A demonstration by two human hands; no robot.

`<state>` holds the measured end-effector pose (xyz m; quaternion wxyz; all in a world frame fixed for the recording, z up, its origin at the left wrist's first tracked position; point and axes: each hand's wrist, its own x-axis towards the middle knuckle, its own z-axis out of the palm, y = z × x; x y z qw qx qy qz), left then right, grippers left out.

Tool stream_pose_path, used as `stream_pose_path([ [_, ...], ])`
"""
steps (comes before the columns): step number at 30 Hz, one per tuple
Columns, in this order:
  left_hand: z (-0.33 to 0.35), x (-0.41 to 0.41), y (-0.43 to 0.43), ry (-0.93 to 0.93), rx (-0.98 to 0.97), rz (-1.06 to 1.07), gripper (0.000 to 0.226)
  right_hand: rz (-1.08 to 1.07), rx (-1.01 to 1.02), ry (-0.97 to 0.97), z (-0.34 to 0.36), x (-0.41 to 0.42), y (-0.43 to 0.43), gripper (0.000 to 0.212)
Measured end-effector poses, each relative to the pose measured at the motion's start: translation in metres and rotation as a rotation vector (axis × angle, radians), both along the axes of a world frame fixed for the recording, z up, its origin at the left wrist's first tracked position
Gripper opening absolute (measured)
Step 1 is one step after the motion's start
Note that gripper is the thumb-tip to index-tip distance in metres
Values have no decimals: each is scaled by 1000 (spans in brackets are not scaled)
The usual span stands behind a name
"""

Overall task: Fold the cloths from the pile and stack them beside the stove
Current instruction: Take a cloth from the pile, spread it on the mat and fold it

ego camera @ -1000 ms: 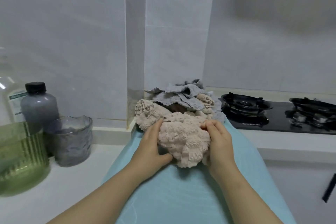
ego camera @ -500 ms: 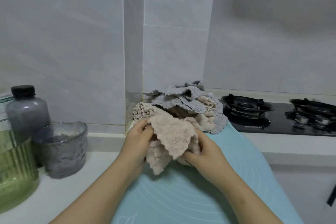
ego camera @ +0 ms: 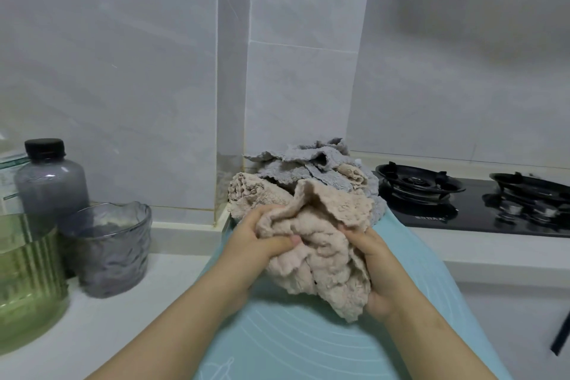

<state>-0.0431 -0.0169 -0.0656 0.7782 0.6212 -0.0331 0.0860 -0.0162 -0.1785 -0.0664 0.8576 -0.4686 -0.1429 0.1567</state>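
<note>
Hands: the left hand [ego camera: 262, 241] and right hand [ego camera: 374, 268] sit close together, both clamped on one beige cloth [ego camera: 324, 244]. The left thumb presses into its upper folds, and the right fingers curl round its right side.
Cloth: crumpled and unfolded, bunched between the hands over the mat [ego camera: 308, 339], with a loose corner hanging toward 6 o'clock and a flap standing up toward 12 o'clock.
Pile: grey and beige cloths in a pile [ego camera: 296, 168] at 12 o'clock from the hands, at the far end of the mat against the tiled wall corner. A rolled beige piece lies on its 9 o'clock side.
Stove: the black stove [ego camera: 462, 203] lies at 2 o'clock from the hands, just beside the pile, with two burners showing.
Mat: pale blue, marked with curved lines, spread on the white counter [ego camera: 129, 318].
Counter, 9 o'clock side: a grey bottle [ego camera: 51, 185] with a black cap stands upright. A grey glass [ego camera: 112, 245] stands just in front of it and a ribbed green jar [ego camera: 26, 284] stands at the frame's edge.
</note>
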Motion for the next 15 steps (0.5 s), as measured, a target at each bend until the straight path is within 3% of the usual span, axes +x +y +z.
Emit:
stream_pose_path([
  [2,9,2,8,72,-280,-52,31,51,68,74,-4,6,-3,102],
  [4,16,2,16,117,-514,-201,24,111,74,136,-3,6,-3,97],
  [7,13,6,25,133,-727,-195,50,89,-72,260,-1,6,-5,35],
  [8,11,6,26,153,-749,-171,54,6,-171,287,-1,6,-7,24],
  [9,9,7,26,185,-676,-119,57,-116,-313,255,-4,7,-9,21],
  [12,-3,10,21,224,9,157,67,-546,-961,-147,-12,9,-14,8],
  [13,-5,8,17,186,153,229,74,-576,-1092,-259,-12,9,-15,5],
  [15,-9,6,12,105,275,258,81,-536,-1209,-374,-18,12,-16,25],
])
